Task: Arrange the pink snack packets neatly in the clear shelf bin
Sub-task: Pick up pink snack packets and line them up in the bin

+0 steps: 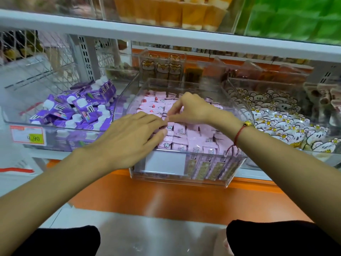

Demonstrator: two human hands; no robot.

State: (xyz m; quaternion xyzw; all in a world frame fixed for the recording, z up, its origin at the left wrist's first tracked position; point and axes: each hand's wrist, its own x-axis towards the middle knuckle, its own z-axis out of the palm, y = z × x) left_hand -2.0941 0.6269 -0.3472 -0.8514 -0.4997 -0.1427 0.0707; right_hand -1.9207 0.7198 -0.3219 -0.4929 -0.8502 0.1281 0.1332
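Nearest the camera, two dark-clad knees are seen above a glossy orange ledge [166,196]. Just beyond, the clear shelf bin [238,169] is met: hard transparent plastic, straight front wall, rounded corners, side walls flaring upward. Inside it the pink snack packets [195,137] are packed, small crinkled rectangles stood on edge in rows toward the front, looser toward the back. The left hand [129,139] is laid flat on the front-left packets, fingers straight and pressing down. The right hand [193,109] is held over the middle, fingertips pinched on a packet edge; a red string bracelet [239,133] is worn at the wrist. To the left, purple cartons [77,109] are heaped in a neighbouring bin; to the right, flower-printed white packets [287,124] are crowded against the wall. Overhead, a white shelf edge [166,32] limits headroom.
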